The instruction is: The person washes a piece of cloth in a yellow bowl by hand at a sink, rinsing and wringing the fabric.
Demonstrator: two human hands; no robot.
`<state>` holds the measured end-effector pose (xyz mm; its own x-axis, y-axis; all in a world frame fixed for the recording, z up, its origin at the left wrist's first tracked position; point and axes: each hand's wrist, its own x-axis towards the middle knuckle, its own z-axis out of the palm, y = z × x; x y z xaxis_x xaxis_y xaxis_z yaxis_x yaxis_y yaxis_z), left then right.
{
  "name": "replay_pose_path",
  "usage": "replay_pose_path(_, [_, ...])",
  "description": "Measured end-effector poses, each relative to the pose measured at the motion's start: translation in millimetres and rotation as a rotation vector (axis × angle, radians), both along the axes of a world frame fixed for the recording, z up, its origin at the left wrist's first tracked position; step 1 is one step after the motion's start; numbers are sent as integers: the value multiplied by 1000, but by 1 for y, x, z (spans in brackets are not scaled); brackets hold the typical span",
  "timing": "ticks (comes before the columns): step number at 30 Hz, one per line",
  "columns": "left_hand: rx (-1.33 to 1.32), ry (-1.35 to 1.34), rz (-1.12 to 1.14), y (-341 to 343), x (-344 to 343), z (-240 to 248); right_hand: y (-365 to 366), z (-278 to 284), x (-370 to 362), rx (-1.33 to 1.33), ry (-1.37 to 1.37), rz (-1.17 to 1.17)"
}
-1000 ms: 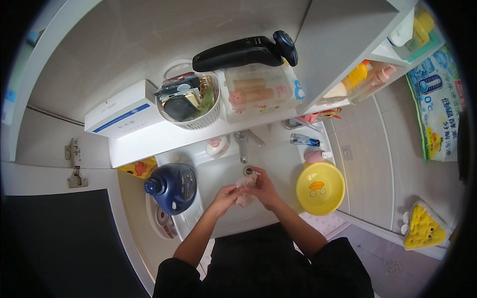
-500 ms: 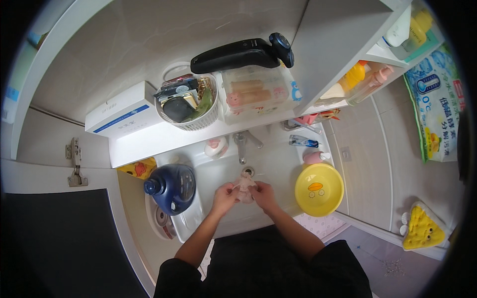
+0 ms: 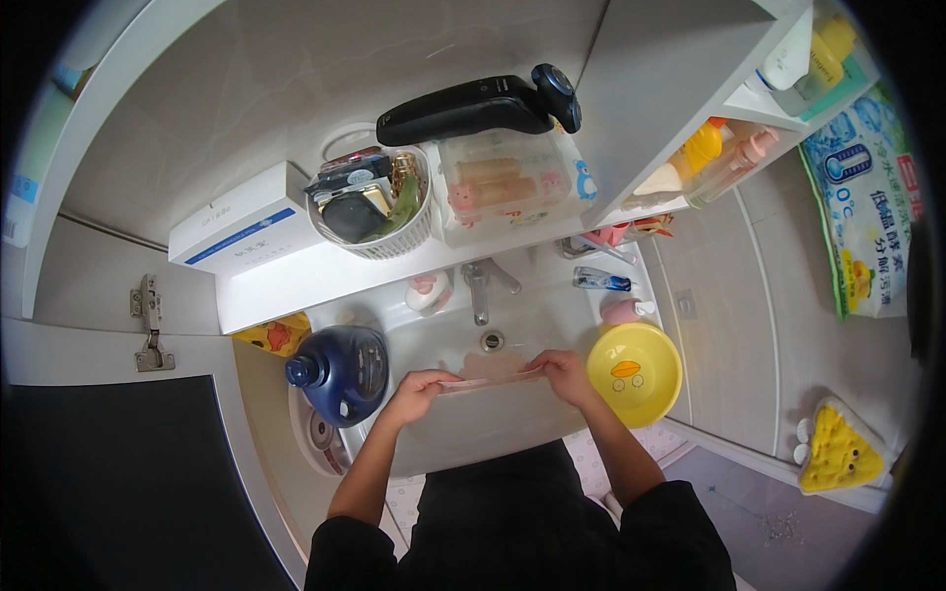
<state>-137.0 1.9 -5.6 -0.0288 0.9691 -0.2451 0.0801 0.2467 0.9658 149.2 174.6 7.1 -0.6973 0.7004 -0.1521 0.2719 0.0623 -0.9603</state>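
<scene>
A thin pink cloth (image 3: 490, 379) is stretched in a nearly straight band over the white sink (image 3: 483, 428). Its left end is pinched by my left hand (image 3: 414, 393), and my right hand (image 3: 565, 376) grips the other end. Both hands hang above the front half of the basin, well apart. Beyond the cloth lie the drain (image 3: 492, 341) and the silver faucet (image 3: 479, 293). The yellow basin (image 3: 634, 409) stands just right of my right hand.
Left of the sink stands a dark blue detergent jug (image 3: 345, 374). A pink pump bottle (image 3: 623, 313) and a blue tube (image 3: 602, 280) are on the right rim. Above the faucet, a shelf (image 3: 286, 286) carries a white basket (image 3: 399, 236), a clear box (image 3: 507, 182) and a black shaver (image 3: 468, 111).
My hands have moved apart, left and right. The cloth, bunched between them over the drain before, is now pulled out wide and nearer to me.
</scene>
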Motion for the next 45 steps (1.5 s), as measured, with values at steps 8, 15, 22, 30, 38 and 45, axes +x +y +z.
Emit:
replay_pose_path(8, [-164,-373,-132,22,19,42,-7,32,-27,-362,-76,119])
replay_pose_path(15, [57,362,157,21,30,16,-11,13,-28,-131,-215,95])
replay_pose_path(22, [236,650,456,43,114,48,-57,-14,-80,-551,-207,-475])
replay_pose_path(30, [201,767,450,57,105,20,-75,-73,-92,-654,158,-335])
replay_pose_path(38, [207,787,546,60,76,10,-78,11,-112,-1233,166,-529])
replay_pose_path(45, [301,780,436,57,82,13,-73,8,-103,-1167,185,-401])
